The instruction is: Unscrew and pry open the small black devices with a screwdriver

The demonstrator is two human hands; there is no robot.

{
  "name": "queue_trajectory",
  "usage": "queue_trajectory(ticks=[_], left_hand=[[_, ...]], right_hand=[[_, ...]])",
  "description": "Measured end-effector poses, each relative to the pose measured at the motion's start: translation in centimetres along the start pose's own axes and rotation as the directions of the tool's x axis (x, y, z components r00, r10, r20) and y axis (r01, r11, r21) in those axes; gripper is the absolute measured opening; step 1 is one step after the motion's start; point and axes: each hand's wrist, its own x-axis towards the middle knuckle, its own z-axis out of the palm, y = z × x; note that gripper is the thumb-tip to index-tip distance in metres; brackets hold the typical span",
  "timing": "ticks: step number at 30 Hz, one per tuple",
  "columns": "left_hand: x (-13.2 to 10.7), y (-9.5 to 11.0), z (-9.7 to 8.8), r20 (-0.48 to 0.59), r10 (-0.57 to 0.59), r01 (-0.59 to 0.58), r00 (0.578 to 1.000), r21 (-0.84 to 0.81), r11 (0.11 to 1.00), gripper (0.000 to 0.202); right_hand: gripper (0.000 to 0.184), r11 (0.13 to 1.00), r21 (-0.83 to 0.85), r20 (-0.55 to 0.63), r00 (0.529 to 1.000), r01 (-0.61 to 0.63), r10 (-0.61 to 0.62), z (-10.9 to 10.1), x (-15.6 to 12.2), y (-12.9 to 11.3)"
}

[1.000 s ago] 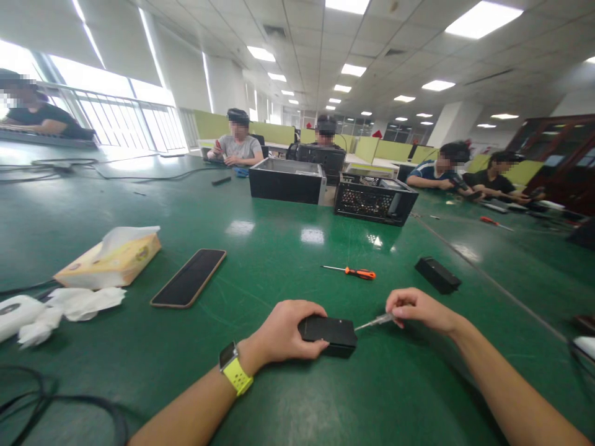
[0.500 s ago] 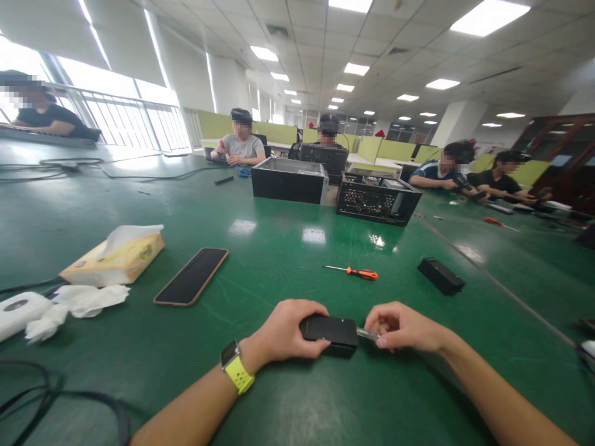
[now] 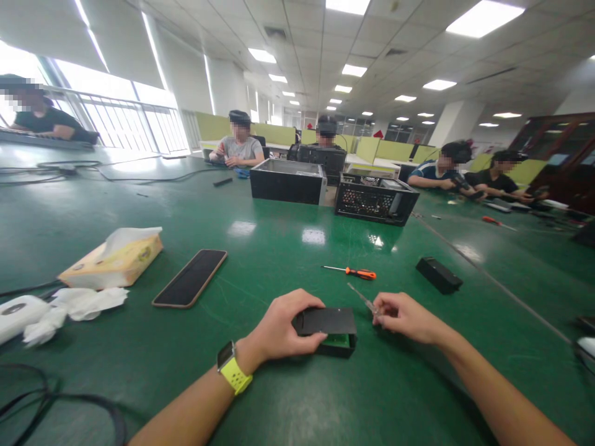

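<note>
A small black box lies on the green table in front of me. Its flat black lid is lifted at the near edge, and a green board shows underneath. My left hand, with a yellow-strapped watch on the wrist, is closed around the lid's left end. My right hand pinches a thin clear-handled screwdriver, whose tip points up and away to the left, just off the box's right corner.
An orange-handled screwdriver and a second black box lie beyond my hands. A phone, tissue box, crumpled tissues and cables are at left. Two open computer cases stand farther back. Several people sit around the table.
The lid has come up off the box, exposing a green board. My right hand drew the thin screwdriver out from the box's edge and swung its tip upward.
</note>
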Motion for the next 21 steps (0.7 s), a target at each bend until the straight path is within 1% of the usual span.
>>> queue_trajectory(ticks=[1,3,5,8,9,11,12,13,15,17,18,20,21], left_hand=[[0.0,0.0,0.0,0.011,0.005,-0.005,1.000,0.001,1.000,0.035],[0.0,0.0,0.0,0.039,0.011,-0.011,0.999,0.006,1.000,0.036],[0.0,-0.1,0.1,0.069,0.010,-0.011,0.998,0.015,1.000,0.036],[0.1,-0.2,0.2,0.112,-0.002,-0.001,0.994,0.029,1.000,0.037],[0.1,-0.2,0.3,0.122,-0.010,0.007,0.993,0.032,0.999,0.038],[0.1,-0.3,0.3,0.133,-0.033,0.028,0.991,0.037,0.999,0.038],[0.1,-0.3,0.3,0.138,-0.043,0.038,0.990,0.037,0.999,0.038],[0.1,-0.4,0.3,0.145,-0.050,0.045,0.988,0.035,0.998,0.038],[0.0,-0.4,0.2,0.158,-0.051,0.049,0.986,0.017,0.999,0.039],[0.0,-0.4,0.1,0.132,-0.050,0.053,0.990,-0.014,0.999,0.047],[0.0,-0.5,0.1,0.097,-0.055,0.058,0.994,-0.027,0.998,0.051],[0.1,-0.7,0.0,0.002,-0.079,0.079,0.997,-0.038,0.996,0.055],[0.1,-0.8,0.0,-0.038,-0.092,0.091,0.995,-0.035,0.995,0.053]], right_hand=[[0.002,1.000,-0.014,-0.054,0.998,0.014,-0.014,-0.1,0.1,0.1],[0.009,0.998,-0.043,-0.153,0.986,0.053,-0.059,0.1,0.4,0.1],[0.015,0.992,-0.071,-0.206,0.972,0.102,-0.115,0.7,0.7,-0.4],[0.017,0.982,-0.095,-0.174,0.969,0.161,-0.175,2.5,0.6,-1.8],[0.022,0.977,-0.111,-0.144,0.970,0.182,-0.198,3.3,0.5,-2.3],[0.048,0.958,-0.167,-0.070,0.966,0.235,-0.249,4.8,0.3,-3.3],[0.055,0.946,-0.196,-0.044,0.962,0.257,-0.270,5.6,0.2,-3.7],[0.055,0.936,-0.221,-0.030,0.958,0.273,-0.286,6.2,0.2,-4.0],[0.045,0.929,-0.239,-0.040,0.953,0.283,-0.300,7.0,0.2,-4.3],[0.039,0.930,-0.228,-0.062,0.949,0.289,-0.310,7.0,0.4,-4.1],[0.039,0.934,-0.220,-0.082,0.948,0.282,-0.306,6.6,0.6,-3.9],[0.040,0.951,-0.210,-0.182,0.947,0.227,-0.266,5.0,0.9,-2.8],[0.041,0.963,-0.205,-0.273,0.935,0.173,-0.226,4.0,1.0,-2.1]])
